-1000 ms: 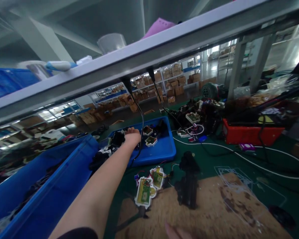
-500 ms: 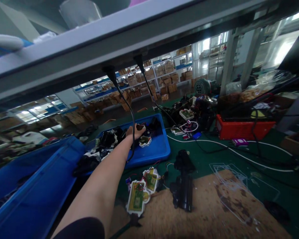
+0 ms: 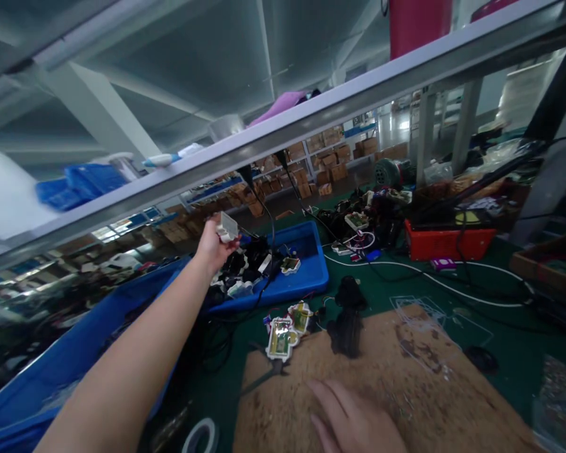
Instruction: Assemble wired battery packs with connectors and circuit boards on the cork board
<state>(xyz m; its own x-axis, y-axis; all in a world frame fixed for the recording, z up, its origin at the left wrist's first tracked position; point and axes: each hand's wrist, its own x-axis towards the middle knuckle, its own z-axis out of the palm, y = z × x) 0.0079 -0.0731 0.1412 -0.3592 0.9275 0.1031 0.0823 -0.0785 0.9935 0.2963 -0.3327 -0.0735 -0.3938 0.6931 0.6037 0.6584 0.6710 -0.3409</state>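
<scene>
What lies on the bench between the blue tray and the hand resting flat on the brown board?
In the head view, between the blue tray and the right hand lie circuit boards in white frames and a black device.

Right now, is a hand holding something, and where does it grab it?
The left hand pinches a small white part by its lower edge, above the blue tray. The right hand holds nothing, lying flat on the brown board.

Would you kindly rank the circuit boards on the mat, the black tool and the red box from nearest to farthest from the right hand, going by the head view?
From the right hand, resting on the brown mat:
1. Circuit boards, up-left at the mat's edge; black tool, just above: too close to call.
2. Red box, far back on the right.
</scene>
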